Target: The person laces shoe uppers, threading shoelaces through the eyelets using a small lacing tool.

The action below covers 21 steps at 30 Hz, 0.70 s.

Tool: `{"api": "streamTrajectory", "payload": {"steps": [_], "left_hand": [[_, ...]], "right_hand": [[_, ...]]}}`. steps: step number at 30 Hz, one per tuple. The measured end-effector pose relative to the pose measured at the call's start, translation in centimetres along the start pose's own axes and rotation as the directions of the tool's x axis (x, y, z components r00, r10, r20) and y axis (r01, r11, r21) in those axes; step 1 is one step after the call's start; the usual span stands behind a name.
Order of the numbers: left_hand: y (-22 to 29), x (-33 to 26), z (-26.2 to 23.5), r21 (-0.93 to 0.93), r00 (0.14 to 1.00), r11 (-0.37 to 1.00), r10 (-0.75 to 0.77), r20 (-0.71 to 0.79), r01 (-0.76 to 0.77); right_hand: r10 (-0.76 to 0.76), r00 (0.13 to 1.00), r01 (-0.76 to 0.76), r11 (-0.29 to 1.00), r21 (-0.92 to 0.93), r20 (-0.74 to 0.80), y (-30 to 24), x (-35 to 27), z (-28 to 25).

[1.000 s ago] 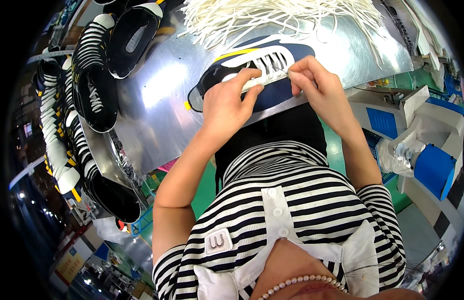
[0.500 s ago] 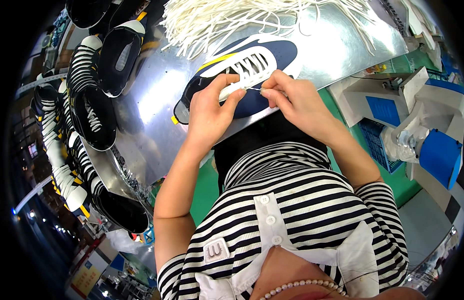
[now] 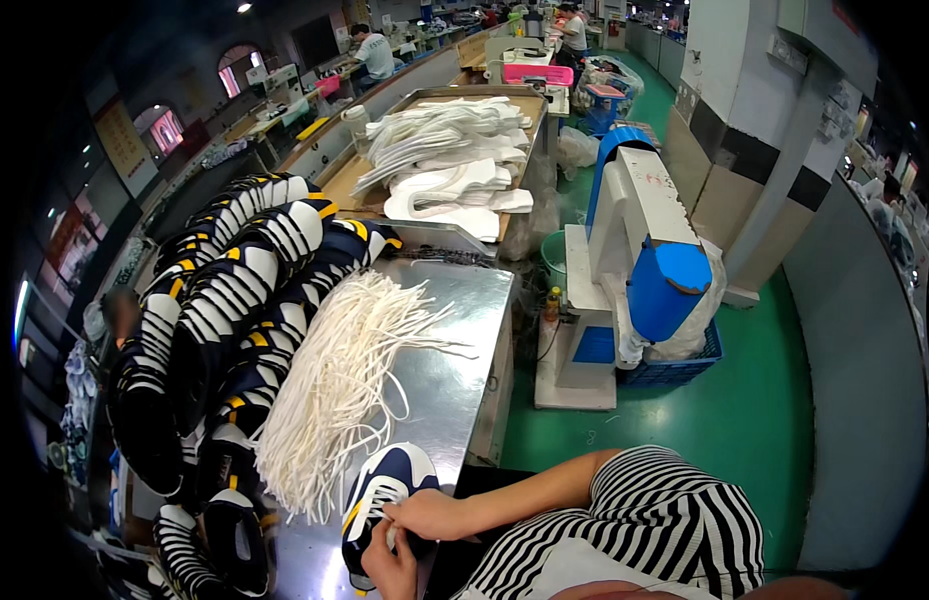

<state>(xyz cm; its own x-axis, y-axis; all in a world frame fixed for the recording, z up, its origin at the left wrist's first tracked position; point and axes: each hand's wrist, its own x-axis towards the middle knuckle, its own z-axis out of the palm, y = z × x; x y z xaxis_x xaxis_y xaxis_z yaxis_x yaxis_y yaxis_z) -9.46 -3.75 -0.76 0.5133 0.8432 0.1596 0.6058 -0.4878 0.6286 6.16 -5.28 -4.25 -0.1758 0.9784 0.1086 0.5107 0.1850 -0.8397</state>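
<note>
Navy shoe upper (image 3: 387, 490) with white stripes and a yellow edge lies at the near edge of the steel table (image 3: 455, 370), toe pointing away from the person. Both hands are on it, close together. The right hand (image 3: 432, 516) rests on the upper's right side with fingers curled against the lace area. The left hand (image 3: 390, 572) sits just below it, at the upper's near end, fingers bent inward. Whether either hand actually pinches a lace cannot be told, since the fingertips are too small and partly hidden.

Just beyond the upper, farther across the table, a thick bundle of white laces (image 3: 335, 385) fans out, its loose ends nearly reaching the upper's toe. To the left of that bundle, a long heap of matching navy-and-white striped shoes (image 3: 230, 300) runs along the table's left side. Behind the table, a wooden tray (image 3: 530, 100) carries folded white fabric pieces (image 3: 450, 170). To the right of the table, on the green floor (image 3: 765, 400), stands a white machine with a blue hood (image 3: 650, 260), and a blue crate (image 3: 685, 365) sits at its foot. The person wears a black-and-white striped shirt (image 3: 665, 510).
</note>
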Motion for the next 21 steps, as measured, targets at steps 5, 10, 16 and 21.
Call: {"api": "streamTrajectory", "payload": {"steps": [5, 10, 16, 21], "left_hand": [[-1.5, -0.8, -1.4, -0.056, 0.997, 0.995, -0.079, 0.002, 0.079], [-1.6, 0.3, -1.6, -0.100, 0.985, 0.992, -0.066, 0.159, 0.083], [-0.7, -0.7, -3.5, 0.106, 0.965, 0.994, -0.033, 0.261, 0.006], [0.1, -0.7, -4.2, 0.294, 0.947, 0.954, -0.141, 0.289, 0.053]], "right_hand": [[0.066, 0.983, -0.015, 0.960, -0.279, 0.174, -1.4, 0.0, -5.8], [-0.120, 0.969, 0.155, 0.976, 0.154, -0.215, 1.6, 3.8, -4.5], [-0.053, 0.964, 0.079, 0.993, 0.090, -0.259, 3.1, 4.1, -1.6], [-0.038, 0.950, 0.093, 0.982, 0.166, -0.310, 2.5, 4.1, -1.9]]}}
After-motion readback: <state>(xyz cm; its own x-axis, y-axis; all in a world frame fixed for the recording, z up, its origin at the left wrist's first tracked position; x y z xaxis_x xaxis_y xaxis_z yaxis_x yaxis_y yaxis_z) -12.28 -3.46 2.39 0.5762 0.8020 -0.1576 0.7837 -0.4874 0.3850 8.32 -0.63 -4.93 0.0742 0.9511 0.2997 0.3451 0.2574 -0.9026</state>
